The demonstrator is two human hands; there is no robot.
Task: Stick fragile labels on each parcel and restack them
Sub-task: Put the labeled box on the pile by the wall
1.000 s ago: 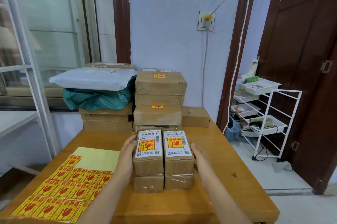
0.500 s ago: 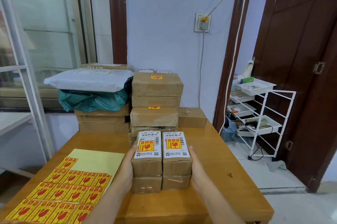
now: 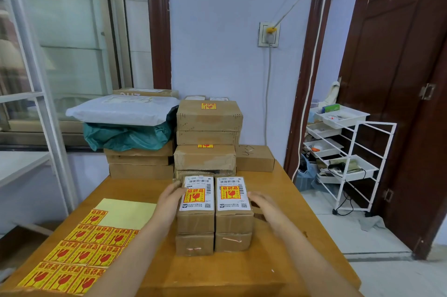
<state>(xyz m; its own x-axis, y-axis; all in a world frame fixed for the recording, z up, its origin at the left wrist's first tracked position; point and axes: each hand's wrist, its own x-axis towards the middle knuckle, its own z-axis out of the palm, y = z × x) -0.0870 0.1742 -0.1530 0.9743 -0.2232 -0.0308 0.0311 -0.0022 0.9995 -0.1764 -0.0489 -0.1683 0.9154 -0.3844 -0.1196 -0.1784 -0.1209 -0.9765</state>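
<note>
So there's a little block of four small parcels (image 3: 214,214) sitting on the wooden table (image 3: 242,270), two side by side on top of two more. Both top ones have a white shipping label with a yellow-and-red fragile sticker stuck on it.

The left hand (image 3: 169,202) is pressed flat against the left side of that block, fingers spread open, with the fingertips just over the edge of the top left parcel by its sticker. The right hand (image 3: 267,207) is open too, palm facing the right side of the block and right up against the top right parcel. Can't quite tell if it's actually touching or a hair off. Neither hand is wrapped around anything.

Left of the block, on the same table, lies the sheet of fragile labels (image 3: 79,250), with several rows of stickers on it and a bare yellow patch of backing at its far end.

Right behind the block there's a taller stack of bigger boxes (image 3: 208,137), two with fragile stickers on top.
</note>
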